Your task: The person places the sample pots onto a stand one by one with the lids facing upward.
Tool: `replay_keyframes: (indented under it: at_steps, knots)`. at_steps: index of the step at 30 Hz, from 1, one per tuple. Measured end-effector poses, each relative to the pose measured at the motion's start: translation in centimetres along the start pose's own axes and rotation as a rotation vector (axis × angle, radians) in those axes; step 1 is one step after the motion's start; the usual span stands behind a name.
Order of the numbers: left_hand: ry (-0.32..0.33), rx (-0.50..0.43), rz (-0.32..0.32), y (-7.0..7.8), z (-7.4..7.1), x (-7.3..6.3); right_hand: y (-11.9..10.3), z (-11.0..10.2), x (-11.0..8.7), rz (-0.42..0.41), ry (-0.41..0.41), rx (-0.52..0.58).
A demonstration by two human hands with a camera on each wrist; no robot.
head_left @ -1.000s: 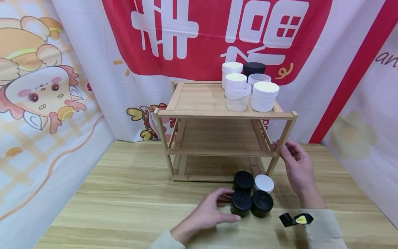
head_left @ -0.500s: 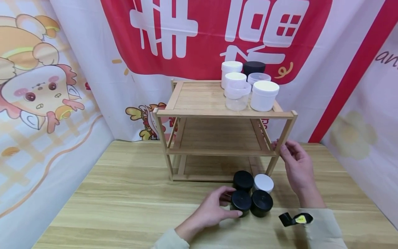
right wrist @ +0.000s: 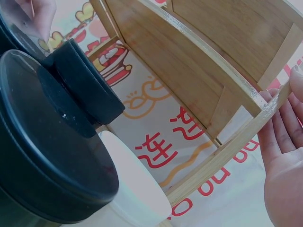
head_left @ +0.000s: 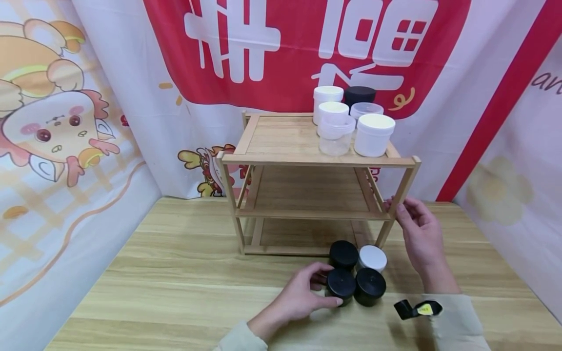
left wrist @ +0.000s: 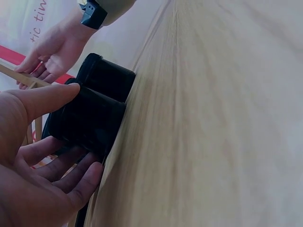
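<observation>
1. While the forearm comes in from the lower edge, the left hand (head_left: 302, 295) lies low over the wood-grain tabletop (head_left: 175, 273), its thumb reaching across the near side of the front-left black jar (head_left: 340, 282) and its fingers curving round the far left side.
2. Thumb and fingers grasp that jar, which stands upright on the tabletop in front of the three-tier wooden rack (head_left: 307, 214), just beside the front-right black jar (head_left: 370, 285).
3. Behind these two stand the rear black jar (head_left: 344, 254) and the white-lidded jar (head_left: 372, 258), close to the rack's lower right corner.
4. Raised at the rack's right side, the right hand (head_left: 422, 236) pinches the front right post (head_left: 405, 183) near the middle shelf, thumb toward the front and fingers behind.
5. Compared with one second ago, the left hand sits slightly farther forward and right, and its thumb and fingers have drawn in on the front-left black jar, where before they were spread wider about it.
6. All four jars on the tabletop keep their places, and the right hand's grip on the post looks unchanged.
</observation>
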State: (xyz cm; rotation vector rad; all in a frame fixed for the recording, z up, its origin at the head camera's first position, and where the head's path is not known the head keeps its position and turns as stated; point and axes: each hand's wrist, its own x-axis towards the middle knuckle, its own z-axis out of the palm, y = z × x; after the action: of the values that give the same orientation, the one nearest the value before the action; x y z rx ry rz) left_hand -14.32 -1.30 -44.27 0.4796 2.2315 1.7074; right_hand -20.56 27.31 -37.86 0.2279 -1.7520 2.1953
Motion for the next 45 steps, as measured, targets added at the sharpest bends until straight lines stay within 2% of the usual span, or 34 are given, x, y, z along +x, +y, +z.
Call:
replay_keyframes:
  at_steps: [16, 26, 31, 35, 45]
  knots:
    - [0.002, 0.005, -0.006, 0.3, -0.9, -0.5, 0.0, 0.1, 0.1, 0.027, 0.005, -0.016]
    - [-0.007, -0.040, 0.033, 1.8, -2.2, -0.8, 0.0, 0.1, 0.1, 0.002, -0.005, 0.012]
    - [0.007, -0.073, 0.044, 2.6, -2.5, -1.1, 0.1, 0.0, 0.0, -0.012, -0.014, 0.035]
    - [0.023, -0.083, 0.037, 3.3, -2.9, -1.5, 0.1, -0.1, -0.1, 0.009, -0.006, 0.004]
    - [0.085, -0.074, 0.067, 4.4, -4.9, -1.7, 0.0, 0.0, -0.1, 0.020, 0.008, -0.018]
